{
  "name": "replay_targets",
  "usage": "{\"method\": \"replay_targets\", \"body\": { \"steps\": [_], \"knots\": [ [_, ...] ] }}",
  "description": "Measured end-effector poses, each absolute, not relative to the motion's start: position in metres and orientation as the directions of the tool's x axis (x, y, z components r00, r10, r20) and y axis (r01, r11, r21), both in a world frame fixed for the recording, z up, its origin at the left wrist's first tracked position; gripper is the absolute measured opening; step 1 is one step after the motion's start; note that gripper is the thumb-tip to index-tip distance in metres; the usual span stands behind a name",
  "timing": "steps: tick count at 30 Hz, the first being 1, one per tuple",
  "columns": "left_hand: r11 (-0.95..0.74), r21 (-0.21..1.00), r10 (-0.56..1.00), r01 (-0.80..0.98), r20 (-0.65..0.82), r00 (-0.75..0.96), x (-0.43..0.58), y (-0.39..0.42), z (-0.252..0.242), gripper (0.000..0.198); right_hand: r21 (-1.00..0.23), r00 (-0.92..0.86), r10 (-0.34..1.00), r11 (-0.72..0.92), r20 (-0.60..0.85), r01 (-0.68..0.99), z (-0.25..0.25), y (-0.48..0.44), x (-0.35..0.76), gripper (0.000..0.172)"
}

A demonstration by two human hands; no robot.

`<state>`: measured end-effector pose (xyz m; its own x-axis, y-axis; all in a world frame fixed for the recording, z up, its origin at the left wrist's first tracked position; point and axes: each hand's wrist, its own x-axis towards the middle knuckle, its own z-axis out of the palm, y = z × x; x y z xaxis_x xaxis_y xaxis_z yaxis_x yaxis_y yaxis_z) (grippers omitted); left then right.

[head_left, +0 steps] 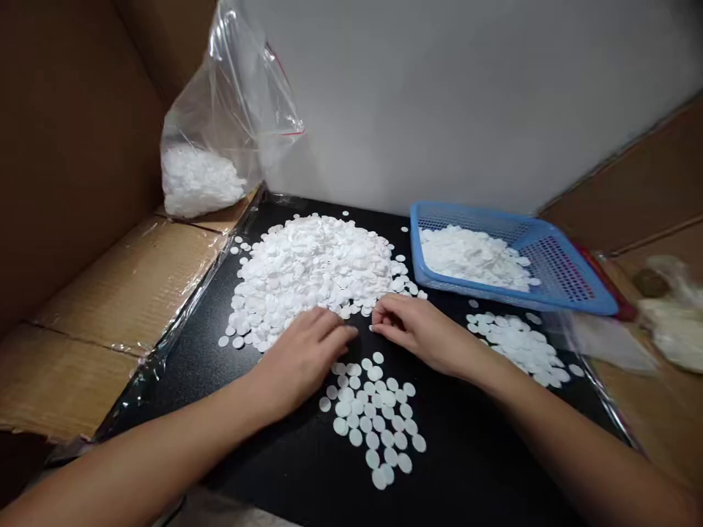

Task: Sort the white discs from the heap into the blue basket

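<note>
A large heap of thin white discs (318,256) lies on the black tabletop (247,461). At its near edge, my left hand (307,348) rests palm down with its fingers loosely bent and slightly apart; what is beneath them is hidden. My right hand (414,329) faces it, fingers curled and thumb brought close to the index finger. A tiny white spot shows at the right fingertips, too small to tell whether it is a disc. Just below both hands, a looser group of discs (378,417) is spread mostly in one layer.
A blue plastic basket (516,296) with more white discs stands at the back right. Another small pile of discs (516,348) lies before it, beside my right forearm. On cardboard (110,293) at the left sits a clear bag (203,176) part-filled with white pieces. A grey wall rises behind.
</note>
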<state>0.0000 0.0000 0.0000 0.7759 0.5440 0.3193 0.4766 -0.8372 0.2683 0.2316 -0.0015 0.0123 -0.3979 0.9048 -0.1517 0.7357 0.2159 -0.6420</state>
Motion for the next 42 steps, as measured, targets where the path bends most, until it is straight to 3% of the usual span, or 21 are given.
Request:
{"method": "replay_targets", "body": {
  "steps": [3, 8, 13, 18, 22, 25, 27, 29, 32, 39, 42],
  "knots": [
    [-0.776, 0.177, 0.625, 0.605, 0.341, 0.702, 0.000, 0.012, -0.003, 0.005, -0.680, -0.365, 0.925, 0.203, -0.103, 0.705, 0.014, -0.003, 0.227, 0.008],
    [-0.779, 0.023, 0.598, 0.626, 0.324, 0.733, 0.002, 0.018, -0.001, 0.008, -0.831, -0.415, 0.890, 0.080, -0.190, 0.551, 0.018, -0.012, 0.216, 0.011],
    [-0.829, -0.114, 0.499, 0.548, 0.290, 0.816, 0.001, 0.015, 0.007, 0.015, -0.696, -0.556, 0.831, 0.391, -0.015, 0.603, 0.018, -0.022, 0.205, 0.015],
    [-0.839, -0.206, 0.446, 0.504, 0.271, 0.853, 0.001, 0.014, 0.010, 0.018, -0.666, -0.540, 0.839, 0.369, -0.061, 0.648, 0.021, -0.018, 0.208, 0.013],
    [-0.824, -0.098, 0.501, 0.558, 0.334, 0.798, 0.003, 0.016, 0.005, 0.019, -0.530, -0.363, 0.925, 0.365, 0.113, 0.765, 0.011, -0.008, 0.220, 0.008],
    [-0.818, 0.149, 0.571, 0.555, 0.327, 0.753, 0.004, 0.016, 0.005, 0.012, -0.430, -0.353, 0.917, 0.400, 0.187, 0.810, 0.000, -0.002, 0.225, 0.011],
    [-0.780, 0.321, 0.618, 0.538, 0.253, 0.745, 0.004, 0.015, 0.008, 0.008, -0.416, -0.371, 0.906, 0.424, 0.206, 0.804, -0.003, -0.001, 0.227, 0.010],
    [-0.735, 0.412, 0.643, 0.538, 0.172, 0.747, 0.004, 0.014, 0.012, 0.008, -0.434, -0.382, 0.896, 0.443, 0.225, 0.785, -0.003, -0.001, 0.227, 0.009],
    [-0.722, 0.387, 0.664, 0.574, 0.150, 0.733, 0.003, 0.013, 0.013, 0.008, -0.463, -0.381, 0.894, 0.448, 0.236, 0.764, -0.001, -0.001, 0.227, 0.011],
    [-0.747, 0.270, 0.665, 0.608, 0.264, 0.699, 0.000, 0.016, 0.006, 0.009, -0.575, -0.264, 0.926, 0.374, 0.268, 0.728, 0.006, -0.003, 0.225, 0.013],
    [-0.729, 0.291, 0.684, 0.620, 0.267, 0.679, -0.001, 0.015, 0.009, 0.008, -0.700, -0.223, 0.961, 0.271, 0.162, 0.660, 0.014, -0.006, 0.221, 0.013]
  ]
}}
